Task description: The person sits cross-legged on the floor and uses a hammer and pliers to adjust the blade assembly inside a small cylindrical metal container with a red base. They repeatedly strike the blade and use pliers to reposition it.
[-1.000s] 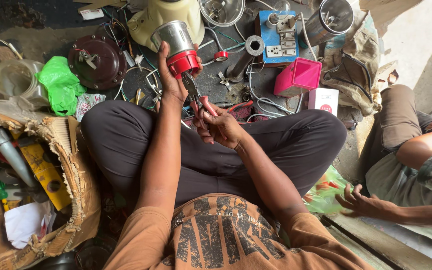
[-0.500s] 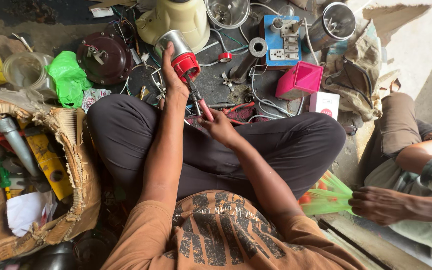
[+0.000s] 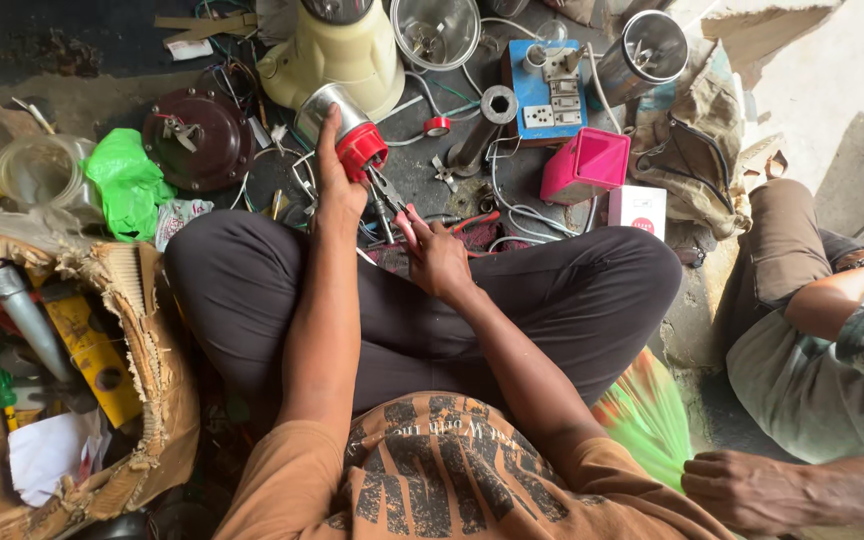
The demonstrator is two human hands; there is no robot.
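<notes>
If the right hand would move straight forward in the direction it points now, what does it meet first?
Probably the red end of the metal cylinder in the left hand; the pliers held by the right hand point there. Depth is uncertain.

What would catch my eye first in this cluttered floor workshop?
Probably the metal jar with a red base, gripped in the left hand at top centre, while the right hand works pliers at it. Next, the bright pink box to its right and the torn cardboard box of tools at left.

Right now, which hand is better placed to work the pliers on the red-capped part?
Probably the right. The right hand already holds the pliers, whose tips point at the red-capped metal cylinder. The left hand is busy with its grip around that cylinder, steadying it.
</notes>
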